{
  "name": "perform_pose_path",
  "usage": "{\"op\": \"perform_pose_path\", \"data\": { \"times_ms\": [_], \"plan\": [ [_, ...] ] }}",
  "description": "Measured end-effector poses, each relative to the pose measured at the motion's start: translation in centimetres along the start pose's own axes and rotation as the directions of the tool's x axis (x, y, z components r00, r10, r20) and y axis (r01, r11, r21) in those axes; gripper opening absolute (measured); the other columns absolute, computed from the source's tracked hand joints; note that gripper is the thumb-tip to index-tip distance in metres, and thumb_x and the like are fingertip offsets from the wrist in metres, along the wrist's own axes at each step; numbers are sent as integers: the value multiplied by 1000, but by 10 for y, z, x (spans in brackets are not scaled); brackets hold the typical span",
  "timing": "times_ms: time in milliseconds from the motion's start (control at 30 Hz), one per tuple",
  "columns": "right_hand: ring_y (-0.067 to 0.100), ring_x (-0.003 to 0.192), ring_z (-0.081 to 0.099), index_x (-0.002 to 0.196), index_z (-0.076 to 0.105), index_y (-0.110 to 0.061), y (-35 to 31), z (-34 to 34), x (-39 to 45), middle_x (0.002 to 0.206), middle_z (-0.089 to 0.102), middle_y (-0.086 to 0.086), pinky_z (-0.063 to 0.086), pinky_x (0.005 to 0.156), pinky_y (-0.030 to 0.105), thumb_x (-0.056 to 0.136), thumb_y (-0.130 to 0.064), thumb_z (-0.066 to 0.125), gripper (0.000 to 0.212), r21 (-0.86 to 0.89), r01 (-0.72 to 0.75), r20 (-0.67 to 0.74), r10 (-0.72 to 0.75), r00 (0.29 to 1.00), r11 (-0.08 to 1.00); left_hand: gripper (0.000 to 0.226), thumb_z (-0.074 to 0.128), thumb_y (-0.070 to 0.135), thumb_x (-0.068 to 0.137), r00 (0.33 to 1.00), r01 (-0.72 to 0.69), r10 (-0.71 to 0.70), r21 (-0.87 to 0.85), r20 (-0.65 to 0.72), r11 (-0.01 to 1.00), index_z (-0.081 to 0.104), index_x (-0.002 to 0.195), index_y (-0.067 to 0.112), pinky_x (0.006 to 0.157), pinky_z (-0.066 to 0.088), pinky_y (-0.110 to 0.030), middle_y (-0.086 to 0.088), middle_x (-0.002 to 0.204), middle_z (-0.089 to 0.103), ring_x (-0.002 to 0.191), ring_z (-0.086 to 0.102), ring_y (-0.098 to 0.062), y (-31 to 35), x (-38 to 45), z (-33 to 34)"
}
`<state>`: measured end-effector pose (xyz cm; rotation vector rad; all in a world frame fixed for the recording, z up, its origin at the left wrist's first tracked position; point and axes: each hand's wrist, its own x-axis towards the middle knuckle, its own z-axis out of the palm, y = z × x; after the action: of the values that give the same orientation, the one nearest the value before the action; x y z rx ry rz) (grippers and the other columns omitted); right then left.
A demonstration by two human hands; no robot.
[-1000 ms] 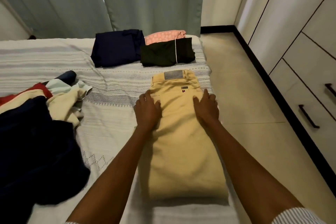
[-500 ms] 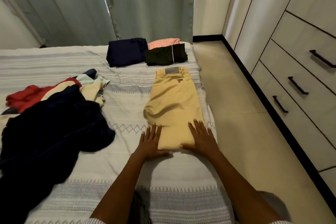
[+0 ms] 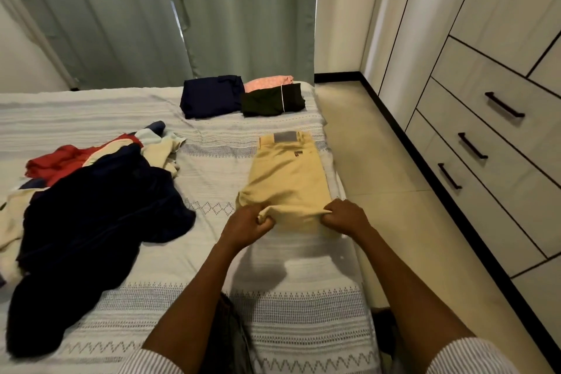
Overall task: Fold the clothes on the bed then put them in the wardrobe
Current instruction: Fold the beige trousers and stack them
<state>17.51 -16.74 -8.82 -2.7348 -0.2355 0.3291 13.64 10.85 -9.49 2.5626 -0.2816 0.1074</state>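
Folded yellow trousers (image 3: 287,179) lie near the right edge of the bed (image 3: 212,267), waistband pointing away from me. My left hand (image 3: 247,226) pinches the near left corner of their folded end, and my right hand (image 3: 344,217) grips the near right corner. A heap of unfolded clothes (image 3: 91,209), dark blue on top with red and cream pieces, covers the bed's left side. Three folded garments sit at the far end: a navy one (image 3: 211,96), a black one (image 3: 271,100) and a pink one (image 3: 267,83) behind it.
The wardrobe (image 3: 485,100) with white doors and drawers with dark handles runs along the right wall. A strip of tiled floor (image 3: 379,176) separates it from the bed. Grey-green curtains (image 3: 182,15) hang behind the bed.
My hands slid from the trousers' middle to their near end, lay flat there, and now have closed on its two corners. The view has pulled back from the bed.
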Motion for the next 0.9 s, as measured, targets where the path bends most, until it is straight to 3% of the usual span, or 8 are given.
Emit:
{"op": "perform_pose_path", "data": {
  "times_ms": [67, 133, 200, 267, 300, 400, 567, 900],
  "plan": [
    [25, 62, 58, 46, 59, -12, 2, -23, 1, 54, 61, 1, 48, 62, 37, 54, -24, 57, 15, 256, -72, 226, 12, 974, 964, 36, 54, 54, 80, 996, 81, -85, -146, -22, 986, 56, 76, 18, 55, 39, -31, 4, 61, 57, 63, 58, -16, 11, -2, -9],
    [22, 61, 57, 50, 63, -11, 5, -41, 6, 58, 61, 3, 51, 68, 43, 62, -13, 65, 12, 456, -130, 256, 10, 967, 881, 29, 62, 43, 88, 976, 164, -198, -302, -87, 939, 55, 76, 18, 55, 40, -27, 7, 60, 57, 58, 54, -5, 16, 1, -14],
    [20, 71, 57, 80, 68, -5, 4, -45, 9, 80, 64, 11, 50, 69, 40, 85, -7, 66, 6, 683, -106, 108, 43, 993, 723, 33, 64, 42, 93, 927, 224, -323, -405, -192, 886, 49, 72, 20, 56, 38, -28, 6, 62, 55, 58, 49, -6, 17, 5, -17],
    [18, 80, 60, 107, 68, -6, 0, -44, 14, 95, 68, 11, 48, 70, 34, 93, -17, 67, 18, 849, -25, -65, 152, 986, 528, 37, 61, 47, 93, 871, 256, -419, -491, -256, 833, 51, 79, 15, 57, 39, -27, 3, 69, 58, 64, 52, -8, 22, 16, -20],
    [15, 82, 61, 111, 67, -9, -5, -43, 16, 96, 69, 7, 48, 71, 31, 93, -21, 68, 22, 865, 28, -142, 191, 971, 501, 37, 61, 48, 93, 854, 261, -449, -530, -262, 807, 52, 82, 14, 56, 39, -26, 4, 71, 59, 67, 53, -10, 25, 22, -23],
    [17, 91, 61, 114, 61, -18, -25, -43, 38, 98, 67, -3, 46, 74, 29, 99, -27, 58, 18, 825, 111, -309, 279, 909, 554, 44, 55, 58, 92, 821, 273, -492, -557, -290, 784, 48, 83, 16, 58, 36, -32, 3, 73, 57, 70, 53, -18, 33, 57, -32],
    [31, 108, 60, 131, 49, -21, -40, -47, 97, 124, 65, 6, 35, 75, 31, 106, -37, 39, 32, 691, 4, -416, 393, 820, 723, 50, 40, 65, 95, 805, 355, -497, -408, -325, 841, 52, 96, 16, 69, 41, -36, -4, 93, 63, 85, 57, -26, 21, 134, -34],
    [41, 109, 61, 131, 44, -18, -11, 16, 256, 131, 60, 10, 47, 84, 47, 106, -32, 35, 30, 286, -244, -410, 348, 843, 927, 51, 37, 59, 99, 759, 591, -620, -189, -200, 784, 51, 107, 11, 74, 37, -37, -15, 111, 64, 103, 59, -37, -82, 250, 57]
  ]
}}
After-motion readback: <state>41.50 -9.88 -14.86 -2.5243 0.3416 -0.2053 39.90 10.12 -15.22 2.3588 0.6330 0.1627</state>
